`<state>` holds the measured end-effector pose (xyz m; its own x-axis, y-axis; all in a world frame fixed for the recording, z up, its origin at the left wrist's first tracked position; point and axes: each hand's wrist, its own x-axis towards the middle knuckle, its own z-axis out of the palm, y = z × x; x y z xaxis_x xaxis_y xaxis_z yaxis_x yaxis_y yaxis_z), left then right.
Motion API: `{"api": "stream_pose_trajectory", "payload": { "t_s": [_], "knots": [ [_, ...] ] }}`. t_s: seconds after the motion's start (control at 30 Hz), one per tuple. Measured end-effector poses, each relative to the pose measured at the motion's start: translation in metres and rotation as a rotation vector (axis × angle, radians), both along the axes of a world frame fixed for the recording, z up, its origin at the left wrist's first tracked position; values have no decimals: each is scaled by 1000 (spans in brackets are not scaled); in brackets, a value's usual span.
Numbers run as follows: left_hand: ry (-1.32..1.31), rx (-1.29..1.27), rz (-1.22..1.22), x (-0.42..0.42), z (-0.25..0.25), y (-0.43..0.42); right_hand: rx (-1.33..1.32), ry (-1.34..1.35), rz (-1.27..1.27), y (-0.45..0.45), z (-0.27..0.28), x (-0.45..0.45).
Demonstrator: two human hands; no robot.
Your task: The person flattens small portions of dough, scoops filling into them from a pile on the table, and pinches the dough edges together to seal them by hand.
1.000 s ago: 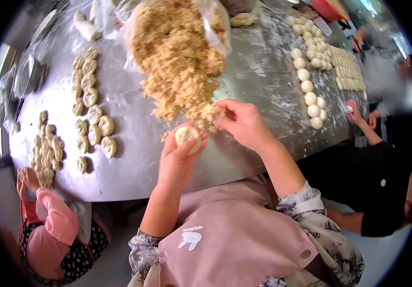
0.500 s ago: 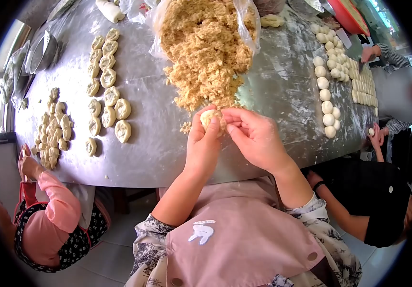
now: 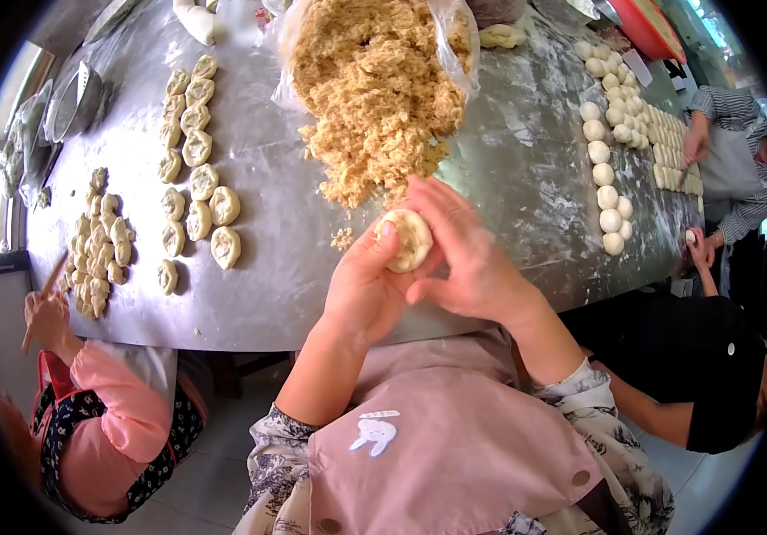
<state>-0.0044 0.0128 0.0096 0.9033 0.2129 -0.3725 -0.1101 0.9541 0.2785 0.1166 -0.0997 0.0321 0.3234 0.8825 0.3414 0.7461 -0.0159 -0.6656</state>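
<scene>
A round piece of dough (image 3: 412, 239) with a dented, crinkled face rests in my left hand (image 3: 361, 287), thumb pressed on its front. My right hand (image 3: 477, 267) is beside it on the right, fingers stretched out and thumb apart, slightly smeared by motion. Whether its fingers touch the dough's edge, I cannot tell. Just beyond my hands lies a big heap of crumbly golden-brown filling (image 3: 379, 98), spilling out of a clear plastic bag (image 3: 292, 67). A few crumbs (image 3: 341, 239) lie by my left hand.
Rows of similar dough rounds (image 3: 202, 183) and a pile of small dough pieces (image 3: 94, 245) lie left on the metal table (image 3: 263, 223). White dough balls (image 3: 599, 153) line the right. A person at left holds a wooden stick (image 3: 45, 299); other people work at right.
My right hand has gone from pinching at the dough to stretched fingers beside it. The dough is turned, showing its dented face. The left person's hand has risen with a stick.
</scene>
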Motion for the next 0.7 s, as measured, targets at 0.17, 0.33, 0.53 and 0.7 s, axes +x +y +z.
{"api": "stream_pose_trajectory", "payload": {
  "t_s": [0.17,0.33,0.53,0.7],
  "knots": [
    [26,87,-71,-1,-1,-8,43,-218,-57,11,-11,-11],
    [101,137,-2,3,-3,-16,138,-127,-93,19,-21,-13],
    [-70,21,53,10,10,-19,307,-33,-199,23,-25,-13],
    [29,312,50,13,-2,-20,321,-59,-268,29,-20,-24]
  ]
}}
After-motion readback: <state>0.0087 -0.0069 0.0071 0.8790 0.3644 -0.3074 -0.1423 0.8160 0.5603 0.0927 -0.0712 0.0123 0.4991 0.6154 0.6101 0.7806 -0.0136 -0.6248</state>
